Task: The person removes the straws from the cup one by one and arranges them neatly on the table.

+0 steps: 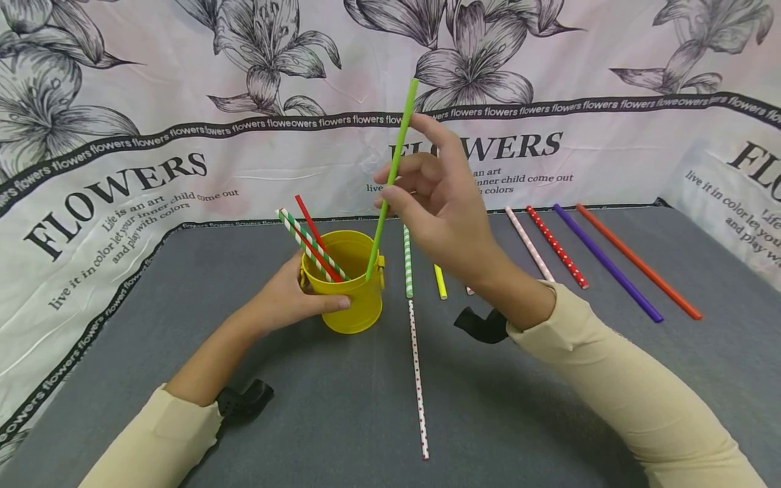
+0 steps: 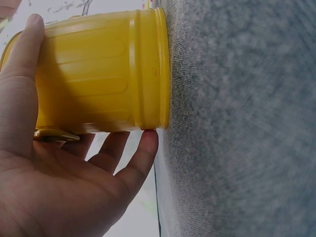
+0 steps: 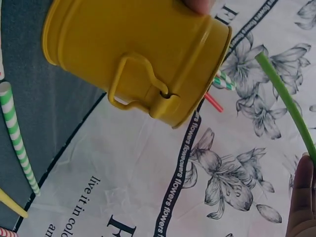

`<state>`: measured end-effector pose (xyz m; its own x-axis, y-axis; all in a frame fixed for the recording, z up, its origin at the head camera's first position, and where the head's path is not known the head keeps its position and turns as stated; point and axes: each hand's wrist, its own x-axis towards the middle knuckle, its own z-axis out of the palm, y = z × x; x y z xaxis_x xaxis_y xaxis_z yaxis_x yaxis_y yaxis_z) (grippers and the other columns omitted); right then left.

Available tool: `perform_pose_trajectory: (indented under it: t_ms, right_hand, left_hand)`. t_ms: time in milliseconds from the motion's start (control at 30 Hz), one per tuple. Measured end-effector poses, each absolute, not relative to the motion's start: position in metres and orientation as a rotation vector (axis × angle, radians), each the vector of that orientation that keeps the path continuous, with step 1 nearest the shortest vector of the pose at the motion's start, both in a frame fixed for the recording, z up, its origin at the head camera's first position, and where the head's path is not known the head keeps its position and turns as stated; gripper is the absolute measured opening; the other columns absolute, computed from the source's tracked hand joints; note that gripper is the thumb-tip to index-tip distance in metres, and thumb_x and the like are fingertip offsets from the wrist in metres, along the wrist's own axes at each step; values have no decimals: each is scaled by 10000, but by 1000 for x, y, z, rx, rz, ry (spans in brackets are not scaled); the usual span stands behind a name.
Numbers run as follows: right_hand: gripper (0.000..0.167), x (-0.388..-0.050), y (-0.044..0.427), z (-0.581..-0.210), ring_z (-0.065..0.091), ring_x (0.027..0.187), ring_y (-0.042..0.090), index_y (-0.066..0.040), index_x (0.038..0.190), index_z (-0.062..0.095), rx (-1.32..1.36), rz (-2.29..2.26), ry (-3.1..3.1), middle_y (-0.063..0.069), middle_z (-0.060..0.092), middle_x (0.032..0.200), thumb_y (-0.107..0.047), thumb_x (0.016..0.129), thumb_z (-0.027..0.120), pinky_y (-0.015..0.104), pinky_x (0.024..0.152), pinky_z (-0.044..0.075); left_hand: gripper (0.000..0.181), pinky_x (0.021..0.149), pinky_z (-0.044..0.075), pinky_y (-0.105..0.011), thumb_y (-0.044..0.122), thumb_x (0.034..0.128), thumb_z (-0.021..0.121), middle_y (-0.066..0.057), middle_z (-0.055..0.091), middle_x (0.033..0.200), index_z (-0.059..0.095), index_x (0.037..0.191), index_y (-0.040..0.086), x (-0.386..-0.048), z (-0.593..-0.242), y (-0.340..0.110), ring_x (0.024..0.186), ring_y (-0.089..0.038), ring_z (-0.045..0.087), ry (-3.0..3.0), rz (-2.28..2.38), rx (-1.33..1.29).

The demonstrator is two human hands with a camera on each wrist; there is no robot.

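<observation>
My left hand (image 1: 293, 298) grips the side of a yellow bucket (image 1: 360, 308), its thumb across the front; in the left wrist view the fingers curve around the bucket (image 2: 94, 74). Red and green-white striped straws (image 1: 305, 240) lean left inside it. The right hand (image 1: 448, 203) pinches a bright green straw (image 1: 399, 146) between thumb and fingers, above and to the right of the bucket. That straw's lower end is at the bucket's right rim in the head view; whether it is inside, I cannot tell. In the right wrist view the green straw (image 3: 286, 98) stands apart from the bucket (image 3: 133, 44).
A green-white striped straw (image 1: 408, 264), a dotted white straw (image 1: 418, 379) and a yellow straw (image 1: 441, 282) lie right of the bucket. Further right are pink-striped (image 1: 529, 242), red dotted (image 1: 556, 246), purple (image 1: 607, 262) and orange (image 1: 637, 260) straws. Behind hangs a flower-printed cloth (image 1: 305, 156).
</observation>
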<state>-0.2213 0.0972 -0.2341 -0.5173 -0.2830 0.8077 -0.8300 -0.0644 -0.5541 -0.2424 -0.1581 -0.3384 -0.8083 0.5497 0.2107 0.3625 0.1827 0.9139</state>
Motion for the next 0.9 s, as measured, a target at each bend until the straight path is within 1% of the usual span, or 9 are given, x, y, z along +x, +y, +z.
perform_pose_trajectory:
  t_ms: [133, 300, 433, 533, 700, 800, 900]
  right_hand:
    - [681, -215, 103, -237, 669, 814, 294, 19, 1510, 266, 1167, 1630, -1831, 194, 640, 1045, 152, 922, 584, 398, 737, 587]
    - [699, -205, 110, -244, 680, 813, 243, 0, 1507, 304, 1121, 1608, -1959, 152, 642, 1080, 156, 902, 617, 369, 720, 591]
    - [691, -199, 116, -250, 678, 808, 255, 4, 1477, 343, 1109, 1626, -2016, 132, 631, 1105, 173, 875, 638, 375, 699, 594]
    - [653, -195, 122, -256, 681, 804, 272, 27, 1433, 382, 1100, 1635, -2053, 138, 615, 1114, 189, 859, 648, 374, 680, 595]
    - [514, -189, 131, -267, 694, 821, 264, 51, 1318, 502, 1032, 1634, -2178, 156, 575, 1161, 163, 851, 685, 336, 643, 588]
    - [469, -185, 137, -273, 694, 831, 244, 48, 1284, 542, 993, 1638, -2275, 149, 577, 1197, 134, 853, 707, 337, 683, 594]
    - [463, -182, 142, -278, 699, 829, 209, 44, 1287, 548, 972, 1635, -2367, 132, 605, 1199, 101, 862, 722, 348, 742, 594]
  left_hand:
    - [759, 988, 494, -409, 161, 816, 853, -62, 578, 1310, 407, 1430, 137, -242, -339, -158, 1164, -244, 576, 2269, 1697, 916]
    - [761, 987, 494, -409, 158, 812, 855, -69, 577, 1309, 409, 1429, 139, -242, -339, -157, 1163, -240, 576, 2273, 1696, 920]
    - [778, 989, 493, -413, 151, 810, 856, -74, 571, 1316, 394, 1436, 141, -241, -338, -158, 1167, -242, 575, 2273, 1698, 902]
    - [789, 991, 492, -410, 155, 814, 854, -78, 565, 1325, 380, 1444, 139, -241, -338, -158, 1173, -243, 571, 2271, 1700, 893]
    - [797, 993, 490, -409, 155, 815, 853, -70, 564, 1334, 373, 1450, 152, -240, -339, -159, 1182, -238, 568, 2269, 1698, 878]
    - [799, 996, 487, -410, 158, 812, 856, -62, 565, 1334, 375, 1450, 160, -240, -339, -159, 1184, -232, 567, 2274, 1695, 873]
    - [805, 1001, 483, -414, 156, 809, 857, -57, 564, 1335, 373, 1452, 160, -240, -339, -159, 1189, -231, 563, 2275, 1695, 873]
